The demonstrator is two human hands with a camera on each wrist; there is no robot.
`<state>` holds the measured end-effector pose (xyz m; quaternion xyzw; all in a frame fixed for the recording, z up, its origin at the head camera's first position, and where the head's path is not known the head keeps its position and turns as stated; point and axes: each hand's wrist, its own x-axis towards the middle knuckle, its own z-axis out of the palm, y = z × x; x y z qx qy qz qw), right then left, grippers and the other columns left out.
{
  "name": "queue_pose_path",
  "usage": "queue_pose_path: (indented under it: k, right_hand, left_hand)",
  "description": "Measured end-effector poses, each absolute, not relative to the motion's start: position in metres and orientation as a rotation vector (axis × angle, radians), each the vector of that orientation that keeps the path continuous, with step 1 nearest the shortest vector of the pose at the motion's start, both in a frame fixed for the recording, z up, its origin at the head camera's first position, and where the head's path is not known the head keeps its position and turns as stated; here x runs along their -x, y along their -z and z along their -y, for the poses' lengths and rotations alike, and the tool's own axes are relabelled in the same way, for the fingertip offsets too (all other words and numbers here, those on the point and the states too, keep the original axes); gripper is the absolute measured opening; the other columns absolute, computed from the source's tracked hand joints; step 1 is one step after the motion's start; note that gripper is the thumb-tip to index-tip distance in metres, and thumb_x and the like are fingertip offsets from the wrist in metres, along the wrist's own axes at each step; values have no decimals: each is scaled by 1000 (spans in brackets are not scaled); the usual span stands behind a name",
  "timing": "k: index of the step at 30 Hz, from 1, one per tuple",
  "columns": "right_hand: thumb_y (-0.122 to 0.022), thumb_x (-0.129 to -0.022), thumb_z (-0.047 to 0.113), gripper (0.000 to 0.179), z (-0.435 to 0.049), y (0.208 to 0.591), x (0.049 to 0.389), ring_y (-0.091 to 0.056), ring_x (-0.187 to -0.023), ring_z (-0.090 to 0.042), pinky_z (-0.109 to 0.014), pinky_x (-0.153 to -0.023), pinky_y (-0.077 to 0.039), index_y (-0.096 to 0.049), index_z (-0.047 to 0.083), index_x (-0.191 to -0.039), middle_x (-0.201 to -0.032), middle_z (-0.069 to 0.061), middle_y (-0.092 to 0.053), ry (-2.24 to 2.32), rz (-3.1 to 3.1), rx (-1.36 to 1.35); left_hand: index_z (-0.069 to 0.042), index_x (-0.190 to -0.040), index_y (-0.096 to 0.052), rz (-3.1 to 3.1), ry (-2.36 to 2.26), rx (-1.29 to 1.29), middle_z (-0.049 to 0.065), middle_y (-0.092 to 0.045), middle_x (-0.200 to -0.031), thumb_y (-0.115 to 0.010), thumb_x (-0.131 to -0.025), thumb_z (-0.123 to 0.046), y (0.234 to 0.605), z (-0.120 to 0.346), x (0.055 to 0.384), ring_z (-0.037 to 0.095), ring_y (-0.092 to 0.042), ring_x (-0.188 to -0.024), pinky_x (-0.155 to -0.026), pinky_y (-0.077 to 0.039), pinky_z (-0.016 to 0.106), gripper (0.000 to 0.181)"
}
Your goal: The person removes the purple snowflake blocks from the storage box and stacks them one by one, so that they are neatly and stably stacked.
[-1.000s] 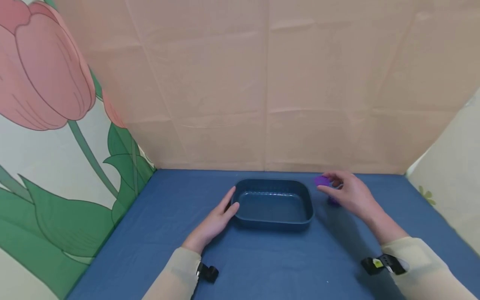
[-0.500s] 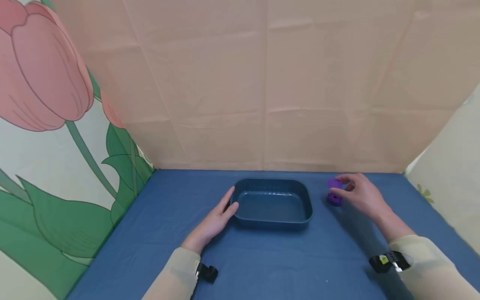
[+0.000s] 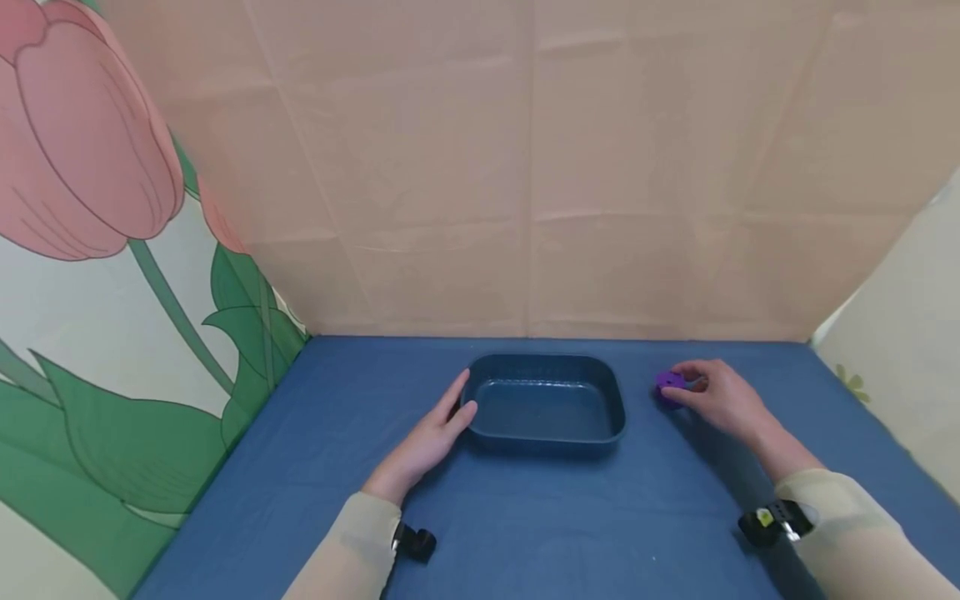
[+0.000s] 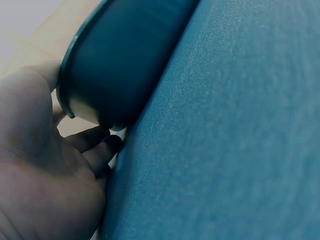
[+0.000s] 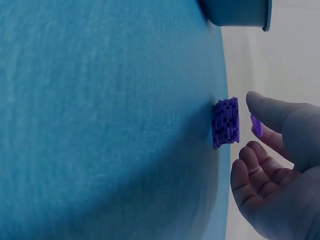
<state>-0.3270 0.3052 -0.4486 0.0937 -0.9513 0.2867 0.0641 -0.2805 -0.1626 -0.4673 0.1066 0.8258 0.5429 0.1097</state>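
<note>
A dark blue rectangular dish [image 3: 546, 443] stands on the table. My left hand [image 3: 420, 447] holds its left end, the thumb over the rim; in the left wrist view, fingers [image 4: 97, 145] curl by the dish's lower edge. To the right of the dish, my right hand [image 3: 723, 398] pinches a thin purple disc [image 5: 256, 125] between thumb and a finger. Just below that disc sits a short stack of notched purple discs [image 5: 226, 122], with a narrow gap showing between them in the right wrist view. The right hand's other fingers are loosely bent.
A blue cloth [image 3: 555, 533] covers the table. Behind it rises a creased beige sheet [image 3: 525, 167]. A tulip-patterned panel [image 3: 97, 375] borders the left side, and a pale panel [image 3: 907, 367] the right. Each wrist wears a small black camera [image 3: 415, 543].
My right hand first moved right with the purple disc from beside the dish, then lowered it toward the stack. My left hand and the dish have stayed in place.
</note>
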Motion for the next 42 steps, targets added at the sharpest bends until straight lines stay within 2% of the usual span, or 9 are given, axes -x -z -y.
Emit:
queue_pose_path:
  k: [9, 15, 21, 33, 42]
  right_hand:
    - [-70, -89, 43, 56, -306, 454, 326, -60, -96, -33, -44, -71, -51, -61, -1, -123, -110, -21, -63, -888, 2916, -258]
    - [-71, -88, 43, 57, -306, 457, 323, -59, -95, -33, -43, -70, -50, -62, -2, -122, -110, -22, -62, -897, 2921, -250]
    - [-72, -88, 41, 55, -309, 459, 322, -59, -94, -33, -43, -71, -50, -62, -3, -120, -109, -22, -62, -888, 2916, -246]
    - [-67, -89, 51, 66, -316, 462, 316, -57, -99, -37, -49, -74, -50, -56, -1, -128, -113, -24, -59, -895, 2919, -192]
    - [-67, -89, 51, 64, -303, 455, 302, -57, -100, -38, -56, -78, -47, -58, 1, -128, -116, -25, -58, -830, 2852, -198]
  left_hand:
    - [-59, -148, -12, -2436, -1590, -312, -28, -11, -155, -45, -89, -72, 466, 163, 279, 10, -8, -145, -114, -12, 56, 68]
    - [-54, -151, -12, -2439, -1576, -307, -29, -11, -154, -44, -89, -73, 466, 162, 279, 9, -8, -145, -115, -12, 56, 73]
    - [-56, -150, -12, -2446, -1569, -309, -32, -12, -153, -44, -89, -73, 467, 160, 280, 7, -9, -144, -115, -13, 54, 71]
    - [-62, -146, -12, -2426, -1579, -317, -28, -11, -155, -44, -90, -72, 470, 160, 279, 10, -8, -145, -114, -12, 56, 66]
    - [-53, -151, -12, -2438, -1582, -338, -26, -11, -155, -44, -91, -71, 475, 163, 280, 11, -9, -146, -115, -14, 54, 71]
